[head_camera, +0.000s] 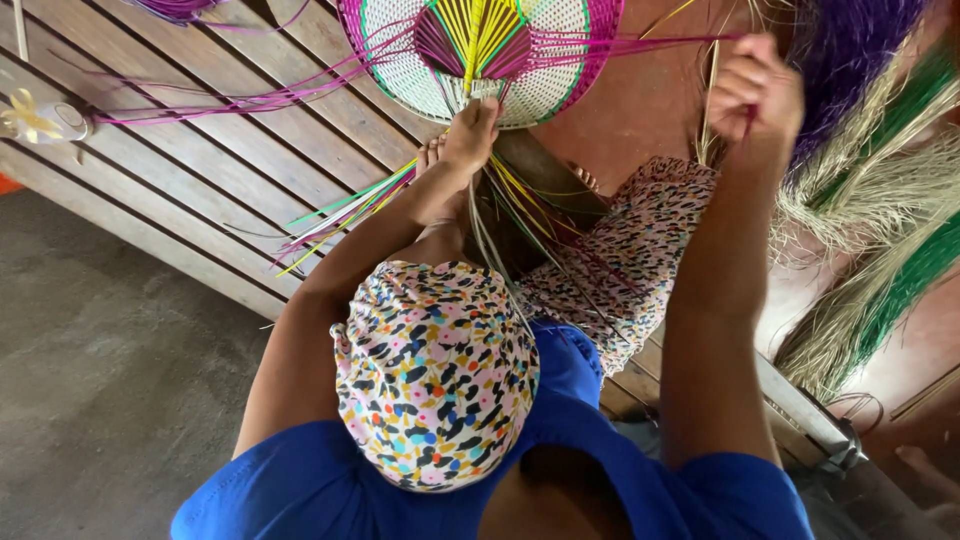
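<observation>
Slatted wooden platform (200, 150) carries the round woven fan (480, 50), w/ loose dyed strands (340, 215) trailing toward the person. Left hand (470, 135) sits at the fan's lower rim, grip pressed onto the strand stems there. Right hand (755, 90) is raised well off to the side, fist pinching a magenta strand (640, 42) running roughly level back to the fan. Dried fibre bundles (880, 200) lie beyond it; no containers.

Round multicoloured woven mat (480, 60), apparently unfinished, strands (620, 42) trailing.
</observation>
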